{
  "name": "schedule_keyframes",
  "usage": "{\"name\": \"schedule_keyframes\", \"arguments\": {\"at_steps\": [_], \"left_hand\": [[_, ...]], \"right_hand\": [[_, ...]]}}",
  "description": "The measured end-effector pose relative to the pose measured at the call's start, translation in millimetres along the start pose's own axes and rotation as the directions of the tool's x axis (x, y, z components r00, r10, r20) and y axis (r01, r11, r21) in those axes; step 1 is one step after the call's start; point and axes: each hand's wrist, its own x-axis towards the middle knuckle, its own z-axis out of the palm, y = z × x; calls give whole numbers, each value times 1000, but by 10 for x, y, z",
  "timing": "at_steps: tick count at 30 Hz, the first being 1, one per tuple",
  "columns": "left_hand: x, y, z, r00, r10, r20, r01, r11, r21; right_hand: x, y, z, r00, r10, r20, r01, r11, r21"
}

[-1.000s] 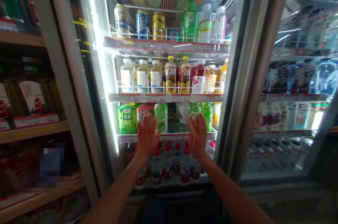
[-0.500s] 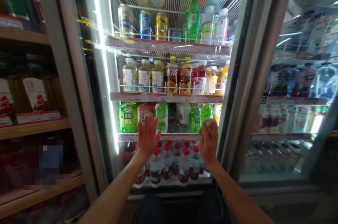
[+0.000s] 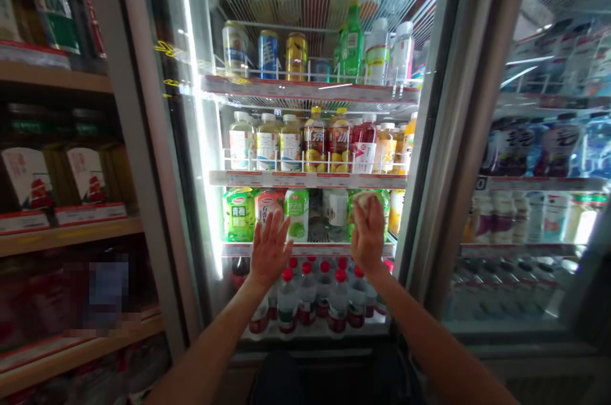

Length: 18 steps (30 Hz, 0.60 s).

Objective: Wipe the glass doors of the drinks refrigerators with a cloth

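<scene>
A glass cooler door [image 3: 315, 303] faces me, with lit shelves of drinks behind it. My left hand [image 3: 271, 249] is raised with its fingers spread and holds nothing, its palm toward the glass, in front of the pink and green drinks at the lower middle. Further right, my right hand [image 3: 369, 236] has its fingers over a pale, crumpled cloth [image 3: 365, 198], in front of the green bottles. Whether either palm touches the glass cannot be told.
To the left, wooden shelves [image 3: 95, 227] hold large bottles. A metal door frame [image 3: 465, 137] runs down the right side, with another drinks cooler [image 3: 539, 184] beyond. Dark-clothed knees [image 3: 279, 379] show at the bottom.
My right hand has moved left with the cloth, nearer my left hand. My left hand keeps its spread pose. The camera view has shifted slightly.
</scene>
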Motion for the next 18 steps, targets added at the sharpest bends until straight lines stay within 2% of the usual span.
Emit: {"name": "schedule_keyframes", "arguments": {"at_steps": [2,4,5,6,7,10,11,13,14,16,18], "left_hand": [[-6,-60,-56,1000,-18,20,18,1000,2],[-18,-162,-121,996,-83,35,83,997,10],[-27,-221,-152,992,-118,44,118,993,14],[-39,-280,-179,988,-147,53,146,989,19],[-54,-334,-201,984,-164,65,163,986,23],[-126,-443,-237,978,-187,92,184,982,43],[-159,-463,-243,976,-194,96,190,980,51],[-237,-499,-257,971,-214,109,208,976,62],[-279,-523,-270,967,-227,119,220,973,66],[-361,-600,-308,955,-254,151,245,966,77],[-428,-714,-362,944,-277,182,265,960,89]], "right_hand": [[-139,-288,83,969,-190,158,180,981,75],[-199,-496,141,888,-372,270,342,927,155],[-164,-548,159,855,-423,302,384,905,181],[-82,-565,173,844,-435,312,393,899,192],[36,-557,186,860,-413,300,371,910,186],[398,-501,235,950,-249,189,229,966,124],[441,-505,256,961,-222,164,205,972,111],[334,-563,286,940,-290,182,271,955,125],[199,-612,293,900,-379,216,351,923,157],[-113,-717,297,773,-571,276,516,819,250],[-292,-808,316,663,-677,320,593,736,326]]}}
